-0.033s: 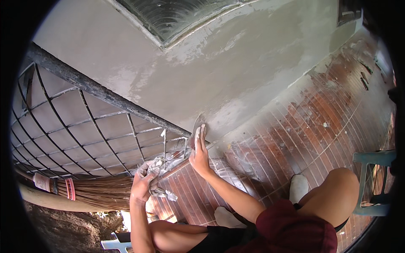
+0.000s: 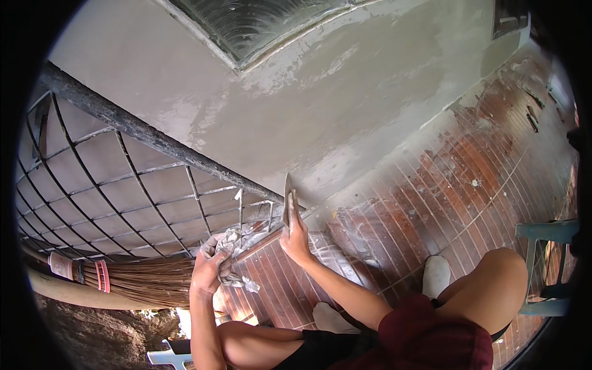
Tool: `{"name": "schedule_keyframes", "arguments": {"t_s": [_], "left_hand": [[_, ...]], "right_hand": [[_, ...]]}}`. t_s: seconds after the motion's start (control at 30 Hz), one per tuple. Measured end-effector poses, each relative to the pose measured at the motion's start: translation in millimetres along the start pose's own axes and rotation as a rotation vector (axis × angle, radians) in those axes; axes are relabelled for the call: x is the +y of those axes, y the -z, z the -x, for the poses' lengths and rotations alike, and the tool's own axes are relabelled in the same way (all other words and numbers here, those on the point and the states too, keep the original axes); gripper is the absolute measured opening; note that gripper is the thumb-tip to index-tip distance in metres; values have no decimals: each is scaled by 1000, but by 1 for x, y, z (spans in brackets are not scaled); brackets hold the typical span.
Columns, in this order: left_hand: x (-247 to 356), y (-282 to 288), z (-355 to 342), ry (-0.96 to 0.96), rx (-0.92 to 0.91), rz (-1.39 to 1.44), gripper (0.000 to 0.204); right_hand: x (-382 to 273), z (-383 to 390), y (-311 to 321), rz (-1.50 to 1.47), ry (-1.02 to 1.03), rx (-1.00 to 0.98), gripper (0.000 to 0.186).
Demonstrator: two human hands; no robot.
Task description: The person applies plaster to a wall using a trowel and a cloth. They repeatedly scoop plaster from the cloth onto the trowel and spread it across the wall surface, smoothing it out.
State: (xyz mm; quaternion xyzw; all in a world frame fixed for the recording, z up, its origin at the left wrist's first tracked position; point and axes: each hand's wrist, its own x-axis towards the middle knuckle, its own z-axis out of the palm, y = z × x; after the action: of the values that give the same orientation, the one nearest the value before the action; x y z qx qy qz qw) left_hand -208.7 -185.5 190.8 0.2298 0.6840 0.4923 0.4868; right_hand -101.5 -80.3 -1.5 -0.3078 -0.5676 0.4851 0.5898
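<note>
My left hand is closed round a crumpled, whitish, plaster-smeared rag or paper near the lower edge of the metal grille. My right hand grips a thin flat metal scraper, its blade seen nearly edge-on at the smeared pale grey wall, beside the grille's thick dark diagonal bar. White residue coats the fingers of both hands. Whether the blade touches the wall is hard to tell.
A straw broom lies below the grille at left. A red-brown tiled floor, dusted white, runs along the wall's foot. A plastic stool stands at right, another pale plastic piece at lower left. A window is set in the wall.
My right hand and the scraper have moved slightly down and turned, so the blade shows more edge-on. My left hand has barely moved.
</note>
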Motion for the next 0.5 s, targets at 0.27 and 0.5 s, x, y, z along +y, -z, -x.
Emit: {"name": "schedule_keyframes", "arguments": {"t_s": [0.27,0.5], "left_hand": [[5,-19,-11,-49,-122,9,30],[6,-32,-24,-41,-134,-69,32]], "right_hand": [[37,-6,116,-1385,-650,187,60],[32,-25,180,-1300,-674,64,58]]}}
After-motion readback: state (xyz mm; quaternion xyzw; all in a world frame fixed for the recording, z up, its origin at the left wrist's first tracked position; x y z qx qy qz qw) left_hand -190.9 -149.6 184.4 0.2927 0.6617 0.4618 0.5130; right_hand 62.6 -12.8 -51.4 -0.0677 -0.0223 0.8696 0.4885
